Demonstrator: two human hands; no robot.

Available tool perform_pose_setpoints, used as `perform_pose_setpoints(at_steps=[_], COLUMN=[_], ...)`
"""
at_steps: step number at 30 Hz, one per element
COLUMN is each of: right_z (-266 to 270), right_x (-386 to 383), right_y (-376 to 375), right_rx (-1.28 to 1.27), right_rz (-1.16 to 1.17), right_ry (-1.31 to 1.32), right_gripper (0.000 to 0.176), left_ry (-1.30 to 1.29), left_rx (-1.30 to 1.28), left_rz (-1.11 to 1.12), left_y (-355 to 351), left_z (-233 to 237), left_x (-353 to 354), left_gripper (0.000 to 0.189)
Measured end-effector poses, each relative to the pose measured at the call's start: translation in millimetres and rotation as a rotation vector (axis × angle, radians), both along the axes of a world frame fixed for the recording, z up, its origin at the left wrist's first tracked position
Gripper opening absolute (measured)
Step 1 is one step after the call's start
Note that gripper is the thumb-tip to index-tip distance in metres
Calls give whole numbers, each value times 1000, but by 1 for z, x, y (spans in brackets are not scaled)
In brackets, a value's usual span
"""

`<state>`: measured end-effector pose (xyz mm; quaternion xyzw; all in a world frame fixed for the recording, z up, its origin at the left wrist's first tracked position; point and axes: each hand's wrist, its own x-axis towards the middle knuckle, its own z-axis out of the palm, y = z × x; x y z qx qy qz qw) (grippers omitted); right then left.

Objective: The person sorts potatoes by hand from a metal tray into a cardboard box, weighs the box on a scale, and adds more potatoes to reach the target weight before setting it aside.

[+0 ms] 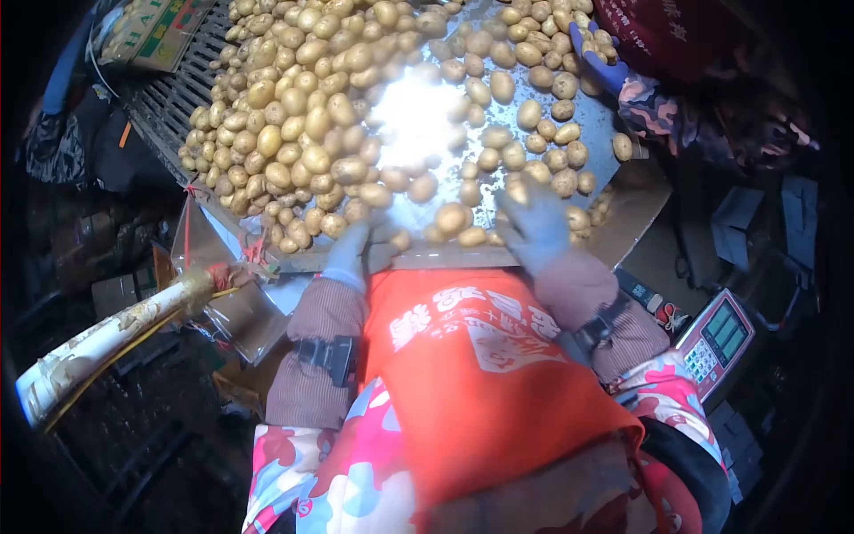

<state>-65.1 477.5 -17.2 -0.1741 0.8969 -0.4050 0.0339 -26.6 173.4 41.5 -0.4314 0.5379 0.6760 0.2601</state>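
Many yellow-brown potatoes (316,160) are heaped on a metal table (498,189), thickest at the left. My left hand (358,251), in a grey glove, rests at the table's near edge beside a small potato; its fingers are blurred and partly hidden. Also gloved in grey, my right hand (534,222) is over the table near the front right, fingers spread downward among potatoes (536,172). Whether those fingers touch a potato is too blurred to tell. Between my hands lie a few potatoes (451,217) near the edge. Bright glare hides the table's middle.
Another person's gloved hand (605,67) holds potatoes at the upper right. A slatted grate (178,98) and printed carton (158,36) are at the upper left. A white wrapped pole (116,343) juts out at the left. A scale display (719,343) stands at the right.
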Motion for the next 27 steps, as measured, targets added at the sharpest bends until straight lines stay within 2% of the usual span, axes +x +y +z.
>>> perform_pose_setpoints(at_steps=[1,3,6,10,12,13,16,18,21,24,25,27], right_z=[29,6,2,-15,-23,-5,0,31,43,9,12,17], right_x=[-5,7,0,-13,-17,-18,-17,-34,-62,-78,-86,-95], right_y=[18,44,89,145,150,126,67,22,-19,-34,-33,-36], right_rx=[249,463,513,343,185,175,360,602,470,696,564,671], right_rz=[29,-38,-155,-251,-346,-399,-220,-75,222,567,597,615], right_ry=[182,194,211,100,21,6,313,382,530,498,518,358], right_gripper=[40,37,31,28,29,28,25,24,20,18,17,19], left_ry=[-6,-31,-9,40,26,20,-42,-39,-49,-34,-14,5], left_rx=[1,-3,4,35,41,37,-3,-14,-37,-11,3,12], left_rz=[-14,-19,-8,1,-8,-6,8,13,22,16,21,26], left_y=[0,-4,-2,-3,-6,-9,-6,-1,6,2,-2,-8], left_z=[-2,-2,9,9,2,0,3,12,20,8,6,3], left_x=[-1,0,-2,2,3,3,-2,-4,-10,-3,-3,-1], left_gripper=[59,58,56,54,53,53,52,52,51,51,50,50])
